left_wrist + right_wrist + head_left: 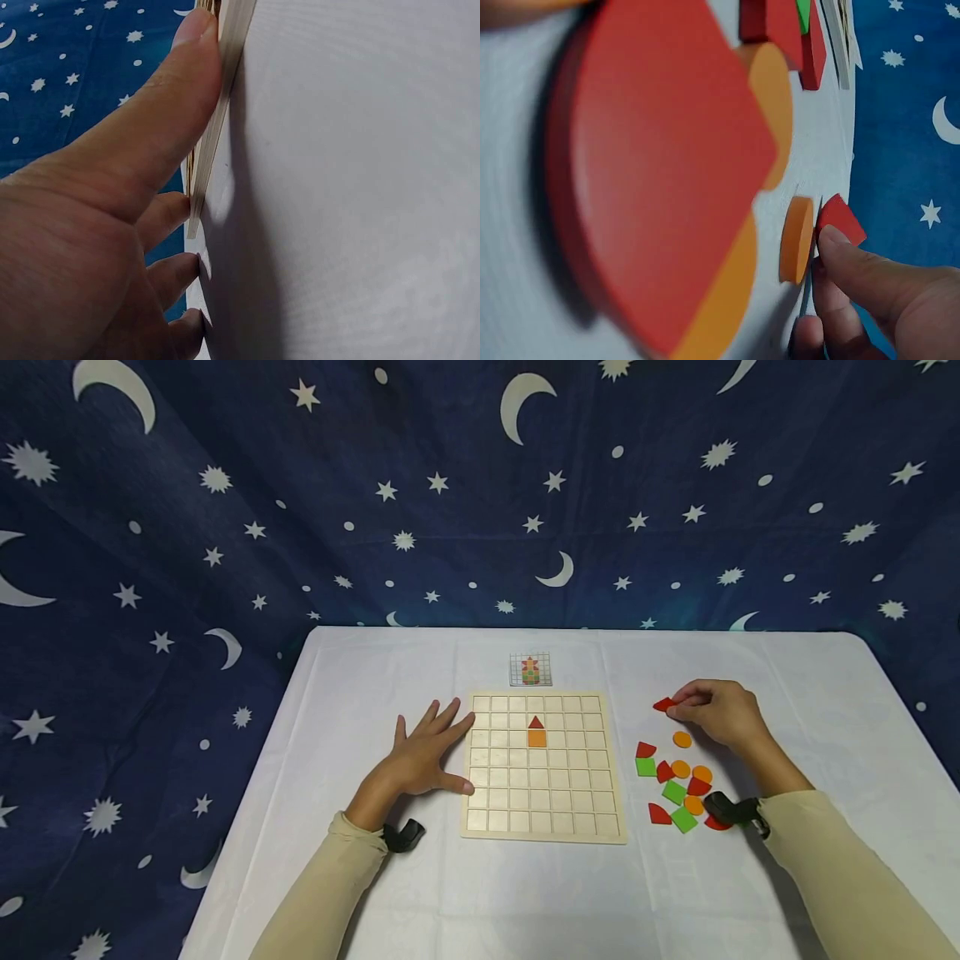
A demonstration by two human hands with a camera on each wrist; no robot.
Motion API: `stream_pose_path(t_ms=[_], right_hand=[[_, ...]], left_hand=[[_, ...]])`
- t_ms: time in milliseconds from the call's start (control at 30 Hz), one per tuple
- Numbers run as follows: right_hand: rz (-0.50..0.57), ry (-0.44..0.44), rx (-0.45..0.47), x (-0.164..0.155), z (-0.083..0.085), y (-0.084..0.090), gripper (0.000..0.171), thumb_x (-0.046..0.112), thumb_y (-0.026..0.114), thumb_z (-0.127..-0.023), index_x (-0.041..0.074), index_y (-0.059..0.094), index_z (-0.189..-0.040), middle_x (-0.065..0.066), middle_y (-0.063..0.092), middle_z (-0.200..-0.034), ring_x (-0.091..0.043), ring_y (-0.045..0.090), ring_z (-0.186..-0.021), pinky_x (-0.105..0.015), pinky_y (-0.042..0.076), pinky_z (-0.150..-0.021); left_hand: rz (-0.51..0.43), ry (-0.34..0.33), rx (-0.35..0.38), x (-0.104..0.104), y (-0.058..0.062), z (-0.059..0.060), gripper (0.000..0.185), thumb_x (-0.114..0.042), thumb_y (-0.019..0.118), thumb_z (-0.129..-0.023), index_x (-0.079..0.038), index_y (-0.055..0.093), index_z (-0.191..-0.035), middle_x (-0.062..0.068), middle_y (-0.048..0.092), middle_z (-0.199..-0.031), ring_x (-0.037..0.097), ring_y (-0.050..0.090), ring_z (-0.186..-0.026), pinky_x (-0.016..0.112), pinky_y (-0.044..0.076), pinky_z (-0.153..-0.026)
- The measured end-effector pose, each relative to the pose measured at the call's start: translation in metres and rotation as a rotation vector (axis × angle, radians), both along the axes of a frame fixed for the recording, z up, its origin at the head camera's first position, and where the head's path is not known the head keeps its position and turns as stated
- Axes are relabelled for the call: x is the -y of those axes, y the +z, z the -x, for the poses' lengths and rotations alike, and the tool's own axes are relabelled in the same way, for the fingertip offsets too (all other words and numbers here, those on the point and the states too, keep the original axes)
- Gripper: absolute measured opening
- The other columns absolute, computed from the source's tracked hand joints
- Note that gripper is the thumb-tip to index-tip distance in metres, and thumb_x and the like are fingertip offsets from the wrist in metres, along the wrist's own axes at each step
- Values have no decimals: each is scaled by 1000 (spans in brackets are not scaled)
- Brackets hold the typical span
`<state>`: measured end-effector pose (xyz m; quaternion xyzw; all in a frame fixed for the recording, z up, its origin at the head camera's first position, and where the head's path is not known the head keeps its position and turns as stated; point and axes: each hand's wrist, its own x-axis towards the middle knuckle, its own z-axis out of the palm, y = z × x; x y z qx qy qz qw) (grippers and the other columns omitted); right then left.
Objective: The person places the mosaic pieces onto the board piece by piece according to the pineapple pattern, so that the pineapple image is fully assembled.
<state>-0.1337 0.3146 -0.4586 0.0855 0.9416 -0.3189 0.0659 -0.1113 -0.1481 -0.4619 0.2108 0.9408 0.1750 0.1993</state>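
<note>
A pale wooden grid board [543, 837] lies on the white table. On it, a red triangle [536, 722] sits directly above an orange square [537, 738]. My left hand [423, 760] is spread at the board's left edge, its thumb and a fingertip touching the rim. To the right of the board, my right hand [720, 710] pinches a red quarter-circle piece [841, 219] between thumb and fingers, beyond the loose pieces. An orange disc [682, 740] lies just below this hand. In the right wrist view, a large red piece [660, 165] fills the near foreground.
Several loose red quarter-circles [646, 750], orange discs [680, 768] and green squares [684, 820] are scattered right of the board, some overlapping. A small pattern card [514, 670] lies behind the board. A dark blue cloth [450, 510] with moons and stars hangs behind the table.
</note>
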Motion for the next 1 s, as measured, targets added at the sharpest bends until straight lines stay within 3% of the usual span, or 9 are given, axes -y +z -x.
stream_pose_path(t_ms=[133, 267, 500, 667, 800, 1000], right_hand=[[41, 48, -5, 11, -1, 5, 24, 22, 75, -94, 6, 72, -112, -13, 73, -93, -27, 57, -82, -27, 49, -62], [167, 86, 74, 30, -3, 15, 27, 27, 69, -99, 9, 70, -119, -16, 69, -105, -28, 58, -79, -30, 51, -56], [488, 152, 220, 69, -3, 22, 31, 19, 67, -100, 1, 68, -125, -20, 70, -120, -18, 73, -92, -26, 61, -82], [544, 154, 255, 95, -4, 20, 32, 14, 72, -95, -2, 70, -124, -22, 66, -126, -15, 70, -91, -26, 60, -80], [598, 169, 259, 110, -4, 14, 31, 8, 72, -94, -6, 69, -122, -20, 70, -114, -16, 73, -88, -29, 62, -80], [433, 202, 193, 126, -5, 7, 20, 19, 78, -90, 9, 78, -108, -5, 77, -95, -17, 69, -86, -28, 56, -77]], left_hand=[[3, 0, 0, 0, 0, 0, 116, -64, 84, -71, -28, 25, -164, 2, 6, -174, 34, -2, -161, 79, -5, -115], [8, -1, -1, 1, 0, 0, 116, -64, 84, -71, -28, 25, -164, 2, 5, -174, 34, -2, -161, 79, -5, -115], [-5, 2, 0, 1, 0, -1, 115, -63, 84, -71, -28, 26, -164, 2, 6, -174, 34, -2, -161, 79, -6, -115], [-10, 3, -3, 0, 1, -1, 115, -63, 85, -71, -27, 26, -163, 2, 7, -174, 34, -1, -161, 79, -6, -116], [-11, 3, -5, 0, 0, -1, 115, -63, 85, -70, -27, 27, -163, 2, 7, -174, 34, -1, -161, 79, -5, -115], [-1, -1, -2, 1, 0, 0, 116, -64, 84, -71, -28, 25, -164, 1, 6, -174, 34, -2, -161, 78, -6, -116]])
